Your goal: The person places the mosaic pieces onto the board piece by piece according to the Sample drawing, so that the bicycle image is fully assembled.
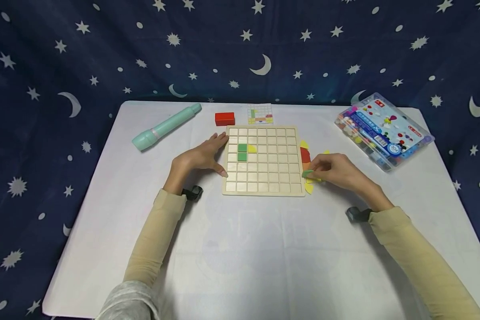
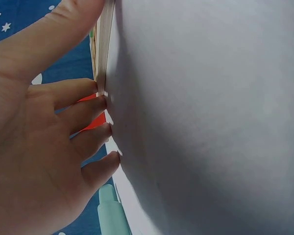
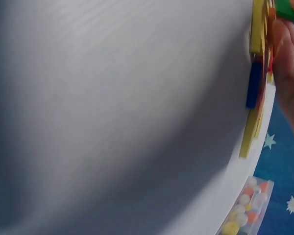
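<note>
A wooden grid board (image 1: 272,168) lies on the white table, with two green square tiles (image 1: 242,157) and a yellow rounded tile (image 1: 252,149) in its upper left cells. My left hand (image 1: 202,153) rests against the board's left edge, thumb spread from nearly straight fingers (image 2: 88,112). At the right edge, my right hand (image 1: 336,171) pinches a green tile (image 1: 307,173) between thumb and fingertips; the same green tile (image 3: 286,11) shows at the corner of the right wrist view. Beside and partly beneath that hand lie a red tile (image 1: 305,155) and several yellow tiles (image 1: 309,189).
Behind the board are a red block (image 1: 225,118) and a pattern card (image 1: 260,114). A mint green tube (image 1: 166,127) lies at the back left. At the back right sits a clear case of beads (image 1: 384,131). A blue tile (image 3: 254,84) stands among yellow ones.
</note>
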